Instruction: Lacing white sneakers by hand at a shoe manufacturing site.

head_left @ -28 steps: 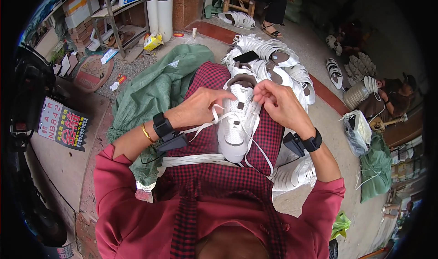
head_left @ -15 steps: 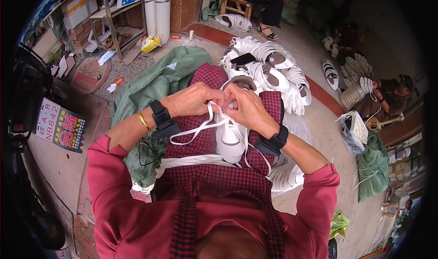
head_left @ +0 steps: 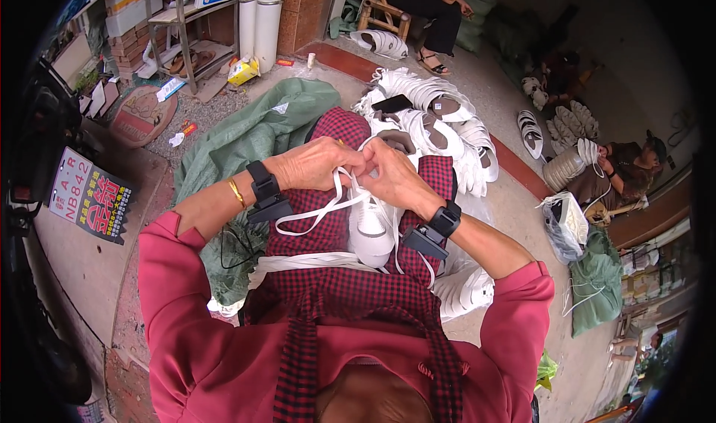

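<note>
On my lap, over a red and black checked apron [head_left: 335, 292], lies a white shoe upper [head_left: 371, 242] with its rounded toe toward me. My left hand [head_left: 322, 163] is closed in a pinch on a white shoelace [head_left: 317, 216], which loops down to the left. Close against it, my right hand [head_left: 397, 173] also pinches the lace above the shoe's tongue area, thumb and forefinger together. The exact spot where the fingers meet the lace is partly hidden. A bundle of more white laces [head_left: 309, 261] lies across my lap.
Beyond my knees is a heap of white shoe uppers [head_left: 429, 95] with a black phone [head_left: 390, 104] on it. A green sack [head_left: 246, 125] spreads at left. A person [head_left: 429, 5] sits at the back; another [head_left: 630, 166] works at right beside a plastic bag [head_left: 564, 225].
My hands stay together at the lace, with the right fingers shifted slightly. The whole view has moved a little, so surroundings sit slightly further left.
</note>
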{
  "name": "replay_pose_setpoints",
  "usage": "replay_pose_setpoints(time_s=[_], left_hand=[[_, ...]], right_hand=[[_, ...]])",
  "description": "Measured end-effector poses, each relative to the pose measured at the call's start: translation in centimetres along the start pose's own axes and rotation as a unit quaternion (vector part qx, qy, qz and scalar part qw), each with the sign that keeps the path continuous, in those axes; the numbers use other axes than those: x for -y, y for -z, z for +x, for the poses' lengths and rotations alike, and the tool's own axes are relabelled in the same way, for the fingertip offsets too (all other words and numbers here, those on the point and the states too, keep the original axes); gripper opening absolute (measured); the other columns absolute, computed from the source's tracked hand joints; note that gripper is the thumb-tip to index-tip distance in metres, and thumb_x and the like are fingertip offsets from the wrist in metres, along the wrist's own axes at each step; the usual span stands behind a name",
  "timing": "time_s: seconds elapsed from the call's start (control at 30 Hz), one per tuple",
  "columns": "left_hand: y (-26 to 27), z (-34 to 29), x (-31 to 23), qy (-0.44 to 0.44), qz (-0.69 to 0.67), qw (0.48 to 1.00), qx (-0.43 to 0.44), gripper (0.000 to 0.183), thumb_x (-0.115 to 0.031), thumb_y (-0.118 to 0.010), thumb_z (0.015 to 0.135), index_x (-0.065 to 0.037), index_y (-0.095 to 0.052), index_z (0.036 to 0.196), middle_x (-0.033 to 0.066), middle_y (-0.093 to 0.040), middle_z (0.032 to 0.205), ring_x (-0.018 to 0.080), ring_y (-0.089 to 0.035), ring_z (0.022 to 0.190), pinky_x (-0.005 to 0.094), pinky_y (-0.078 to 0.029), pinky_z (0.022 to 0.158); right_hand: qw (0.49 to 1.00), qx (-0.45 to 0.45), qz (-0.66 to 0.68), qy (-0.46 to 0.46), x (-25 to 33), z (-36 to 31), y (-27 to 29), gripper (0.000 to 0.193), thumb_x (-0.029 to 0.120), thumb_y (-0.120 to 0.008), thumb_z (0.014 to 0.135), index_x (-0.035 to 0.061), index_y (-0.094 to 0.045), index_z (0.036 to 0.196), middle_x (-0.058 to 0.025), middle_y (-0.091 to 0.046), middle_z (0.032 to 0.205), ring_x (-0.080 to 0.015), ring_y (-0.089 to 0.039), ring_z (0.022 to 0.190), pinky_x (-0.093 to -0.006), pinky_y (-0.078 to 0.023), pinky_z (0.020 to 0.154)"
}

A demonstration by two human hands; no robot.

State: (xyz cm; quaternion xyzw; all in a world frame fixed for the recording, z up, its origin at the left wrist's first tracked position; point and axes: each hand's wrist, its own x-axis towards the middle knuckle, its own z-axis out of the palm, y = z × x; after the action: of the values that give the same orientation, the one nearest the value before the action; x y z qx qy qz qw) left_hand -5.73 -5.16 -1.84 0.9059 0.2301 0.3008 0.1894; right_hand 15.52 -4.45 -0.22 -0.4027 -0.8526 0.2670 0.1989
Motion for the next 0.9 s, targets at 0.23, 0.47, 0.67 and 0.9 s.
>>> replay_pose_setpoints(time_s=[0.23,0.47,0.67,0.9], left_hand=[[-1.0,-0.4,0.6,0.0,0.015,1.0,-0.015,0.027,-0.006,-0.077,0.075,-0.005,-0.061,0.096,0.0089,-0.059,0.08,0.028,-0.062,0.078,0.0399,-0.049,0.072],[-1.2,0.0,-0.5,0.026,0.012,0.999,-0.031,0.024,0.004,-0.066,0.078,-0.004,-0.063,0.101,0.0097,-0.056,0.08,0.0275,-0.06,0.076,0.0404,-0.049,0.07],[-1.5,4.0,-4.5,0.018,-0.043,0.991,-0.122,0.016,-0.005,-0.07,0.082,-0.001,-0.069,0.097,0.0126,-0.063,0.088,0.0254,-0.06,0.07,0.0356,-0.049,0.061],[-3.5,3.1,-3.5,0.137,-0.231,0.957,-0.109,0.013,-0.012,-0.068,0.095,0.001,-0.07,0.099,0.0046,-0.067,0.089,0.0108,-0.062,0.071,0.0272,-0.052,0.063]], right_hand=[[0.998,-0.011,-0.03,0.06,0.4,-0.4,1.3,0.022,0.006,-0.068,0.081,0.0025,-0.051,0.096,-0.0158,-0.068,0.08,-0.0359,-0.069,0.081,-0.0437,-0.052,0.071],[0.986,0.048,-0.155,-0.046,0.9,-3.5,10.4,0.015,0.005,-0.068,0.083,0.0016,-0.053,0.085,-0.01,-0.063,0.075,-0.0205,-0.06,0.069,-0.0348,-0.047,0.063],[0.988,0.126,0.041,-0.078,0.4,-3.9,10.8,0.018,0.01,-0.069,0.084,0.0027,-0.052,0.087,-0.0018,-0.064,0.079,-0.0095,-0.058,0.073,-0.0277,-0.048,0.066],[0.986,0.116,0.111,-0.038,-1.1,-2.7,9.6,0.027,0.019,-0.075,0.084,0.0027,-0.056,0.095,-0.0027,-0.066,0.085,-0.0098,-0.059,0.078,-0.0266,-0.048,0.067]])
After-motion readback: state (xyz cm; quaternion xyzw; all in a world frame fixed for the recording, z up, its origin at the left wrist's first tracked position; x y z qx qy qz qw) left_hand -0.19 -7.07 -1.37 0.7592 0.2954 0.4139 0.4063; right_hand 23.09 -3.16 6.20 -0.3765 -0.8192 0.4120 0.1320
